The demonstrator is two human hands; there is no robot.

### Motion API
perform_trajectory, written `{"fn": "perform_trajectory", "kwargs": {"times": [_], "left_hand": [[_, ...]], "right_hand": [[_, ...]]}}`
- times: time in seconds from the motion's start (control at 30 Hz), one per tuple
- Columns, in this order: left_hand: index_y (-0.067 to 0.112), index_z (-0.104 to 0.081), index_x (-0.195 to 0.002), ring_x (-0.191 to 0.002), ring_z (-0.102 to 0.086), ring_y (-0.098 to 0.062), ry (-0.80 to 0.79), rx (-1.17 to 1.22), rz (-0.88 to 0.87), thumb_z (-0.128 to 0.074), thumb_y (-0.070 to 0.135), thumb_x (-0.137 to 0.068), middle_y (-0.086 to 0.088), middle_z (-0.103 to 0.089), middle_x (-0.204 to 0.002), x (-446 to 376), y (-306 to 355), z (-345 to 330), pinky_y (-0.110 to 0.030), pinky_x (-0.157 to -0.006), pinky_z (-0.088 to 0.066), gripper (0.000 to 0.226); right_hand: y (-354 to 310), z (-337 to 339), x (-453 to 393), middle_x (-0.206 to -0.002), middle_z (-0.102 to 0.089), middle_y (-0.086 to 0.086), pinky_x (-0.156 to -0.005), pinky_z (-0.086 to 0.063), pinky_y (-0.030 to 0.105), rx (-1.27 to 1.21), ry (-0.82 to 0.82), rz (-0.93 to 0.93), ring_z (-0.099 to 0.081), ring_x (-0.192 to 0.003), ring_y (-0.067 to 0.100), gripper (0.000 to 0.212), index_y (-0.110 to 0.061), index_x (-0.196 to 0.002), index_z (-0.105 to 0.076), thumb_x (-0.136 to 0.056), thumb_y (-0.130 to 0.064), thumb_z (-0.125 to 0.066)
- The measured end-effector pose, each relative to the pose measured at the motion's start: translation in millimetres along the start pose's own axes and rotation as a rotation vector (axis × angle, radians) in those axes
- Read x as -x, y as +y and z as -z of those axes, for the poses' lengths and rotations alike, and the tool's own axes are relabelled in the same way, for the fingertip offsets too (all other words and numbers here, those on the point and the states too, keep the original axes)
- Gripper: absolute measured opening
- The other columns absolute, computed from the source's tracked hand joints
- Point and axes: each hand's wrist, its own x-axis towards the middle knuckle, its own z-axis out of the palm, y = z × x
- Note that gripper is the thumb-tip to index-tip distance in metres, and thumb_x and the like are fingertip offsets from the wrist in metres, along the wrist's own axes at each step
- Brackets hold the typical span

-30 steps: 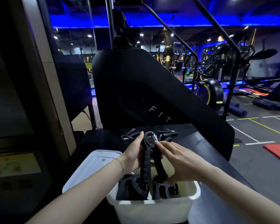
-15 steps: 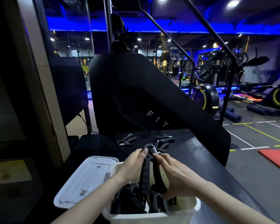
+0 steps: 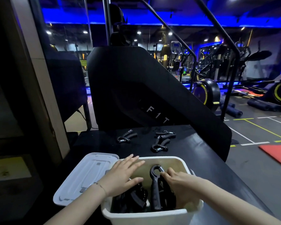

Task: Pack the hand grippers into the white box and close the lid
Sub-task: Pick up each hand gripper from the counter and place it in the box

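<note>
Black table [image 3: 201, 153] runs up mid-frame; big black machine panel [image 3: 136, 88] lettered "F1T" stands right behind it, gym floor and bikes at upper right. Three loose hand grippers on the table beyond the box: one left of centre [image 3: 126, 137], two close together right of it [image 3: 160, 144] [image 3: 166, 133].

White box [image 3: 146, 215] at bottom centre, near wall cut by frame edge. White lid [image 3: 86, 174] lies flat against the box's left side.

Inside: an upright hand gripper [image 3: 155, 184], spring end up, plus a dark pile of more grippers [image 3: 131, 198] at the box's left; count not readable.

Right hand [image 3: 182, 184] pinches the upright gripper near the spring; fingertips partly hidden behind it. Left hand [image 3: 122, 176] flat, fingers spread, over the box's left rim, holding nothing.
</note>
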Motion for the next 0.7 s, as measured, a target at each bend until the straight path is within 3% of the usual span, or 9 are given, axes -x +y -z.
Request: {"fn": "perform_trajectory", "kwargs": {"times": [0.17, 0.4, 0.5, 0.57, 0.7], "left_hand": [[0.041, -0.007, -0.149, -0.146, 0.008, -0.005, -0.043, -0.037, 0.025, -0.002, 0.079, -0.070, 0.013, -0.004, -0.160, -17, -14, 3, -0.038, -0.120, -0.002, 0.088], [0.037, -0.012, -0.150, -0.147, 0.003, -0.008, -0.078, -0.069, 0.035, -0.001, 0.077, -0.063, 0.010, -0.009, -0.160, -52, -21, 15, -0.038, -0.118, -0.003, 0.096], [0.035, -0.016, -0.150, -0.147, -0.003, -0.010, -0.085, -0.049, 0.055, -0.014, 0.075, -0.077, 0.008, -0.014, -0.159, -77, -31, 16, -0.035, -0.117, -0.006, 0.083], [0.033, -0.020, -0.149, -0.147, -0.009, -0.013, -0.076, -0.024, 0.081, -0.031, 0.062, -0.092, 0.005, -0.019, -0.158, -99, -44, 12, -0.036, -0.117, -0.011, 0.065], [0.026, -0.025, -0.149, -0.144, -0.020, -0.018, -0.133, -0.047, 0.148, -0.037, 0.056, -0.094, 0.001, -0.028, -0.155, -147, -72, 0, -0.041, -0.117, -0.019, 0.063]], "right_hand": [[-6, -8, -2, -0.122, -0.039, 0.023, -0.068, -0.033, 0.034, -0.015, -0.104, 0.001, -0.057, -0.100, 0.040, 0.065, 0.000, -0.132, -0.030, -0.077, -0.012, -0.063], [-6, -14, -8, -0.121, -0.041, 0.024, -0.066, -0.033, 0.033, -0.076, -0.155, 0.027, -0.056, -0.101, 0.040, 0.076, 0.001, -0.137, -0.024, -0.076, -0.014, -0.067], [-3, -19, -13, -0.121, -0.039, 0.024, -0.069, -0.036, 0.034, -0.109, -0.181, 0.039, -0.055, -0.102, 0.042, 0.082, 0.002, -0.140, -0.019, -0.076, -0.016, -0.068], [-2, -19, -16, -0.121, -0.038, 0.023, -0.070, -0.037, 0.035, -0.133, -0.214, 0.035, -0.055, -0.102, 0.042, 0.088, 0.001, -0.140, -0.018, -0.074, -0.019, -0.072], [1, -15, -22, -0.126, -0.034, 0.021, -0.073, -0.040, 0.036, -0.175, -0.291, 0.034, -0.054, -0.106, 0.039, 0.097, -0.003, -0.142, -0.015, -0.070, -0.021, -0.078]]}}
